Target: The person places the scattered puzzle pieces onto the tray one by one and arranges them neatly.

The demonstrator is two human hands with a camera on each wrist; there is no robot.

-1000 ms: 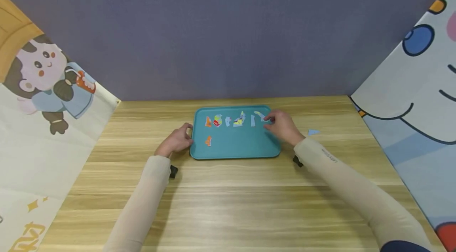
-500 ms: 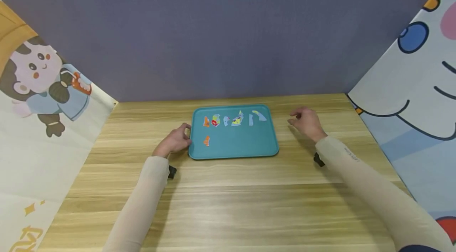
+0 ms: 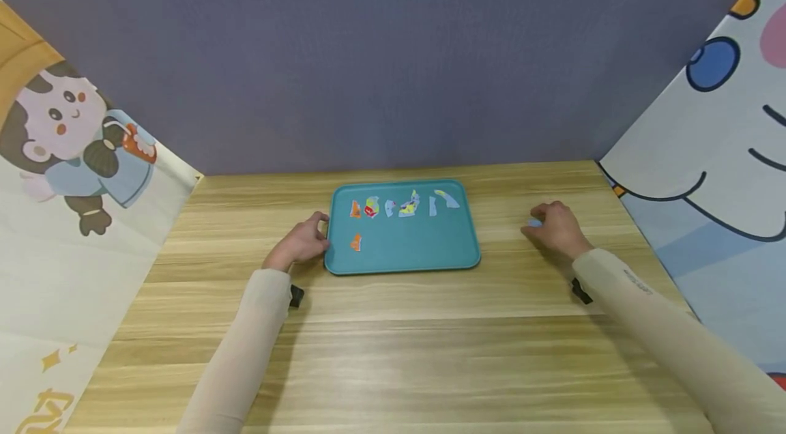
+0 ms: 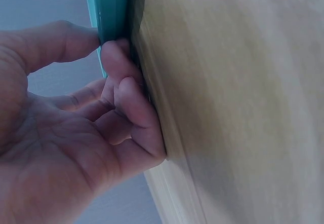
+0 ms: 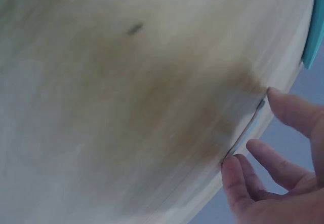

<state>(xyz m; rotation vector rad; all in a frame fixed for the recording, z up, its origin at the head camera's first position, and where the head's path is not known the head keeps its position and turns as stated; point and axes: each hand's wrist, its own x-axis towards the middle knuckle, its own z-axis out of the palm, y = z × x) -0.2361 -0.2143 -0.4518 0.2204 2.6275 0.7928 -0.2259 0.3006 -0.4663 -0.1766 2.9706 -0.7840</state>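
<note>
A teal tray point(image 3: 424, 246) lies on the wooden table with several irregular, flat puzzle pieces on it. Most form a row along its far side, such as the yellow and purple piece point(image 3: 409, 205); an orange piece point(image 3: 356, 242) lies alone nearer the front. My left hand point(image 3: 302, 241) grips the tray's left edge, thumb at the rim and fingers curled against its underside in the left wrist view. To the right of the tray, my right hand point(image 3: 557, 228) holds a light blue puzzle piece point(image 3: 535, 223) at the tabletop, thumb at one end and fingertips at the other.
The wooden table point(image 3: 393, 352) meets a grey-blue panel point(image 3: 393, 65) behind the tray. Cartoon-printed panels stand on the left point(image 3: 80, 147) and right point(image 3: 706, 147). A small dark mark point(image 5: 135, 29) shows on the tabletop in the right wrist view.
My right hand has left the white and yellow piece at the tray's top right, moved right, and come down around the light blue piece. My left hand keeps its hold on the tray.
</note>
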